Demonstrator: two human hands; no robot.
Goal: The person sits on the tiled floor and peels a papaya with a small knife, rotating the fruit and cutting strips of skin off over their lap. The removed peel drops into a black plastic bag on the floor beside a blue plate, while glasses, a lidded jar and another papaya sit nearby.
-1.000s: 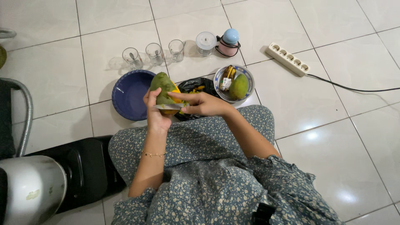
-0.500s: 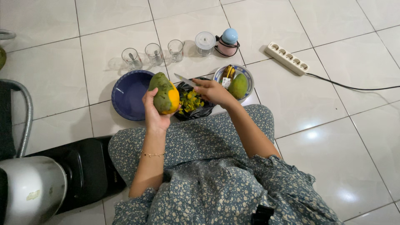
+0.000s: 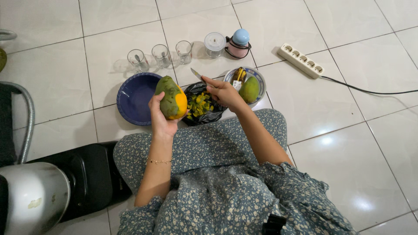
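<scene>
Over blue plate (image 3: 135,102): mango (image 3: 172,98) gripped in left hand (image 3: 160,116).

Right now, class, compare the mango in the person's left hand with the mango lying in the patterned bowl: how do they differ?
The held mango is partly peeled, its orange flesh bare on one side; the bowl mango keeps its whole green skin. The held mango stands upright in the left hand above the floor; the bowl mango rests in the patterned bowl beside other items. Both have green skin.
</scene>
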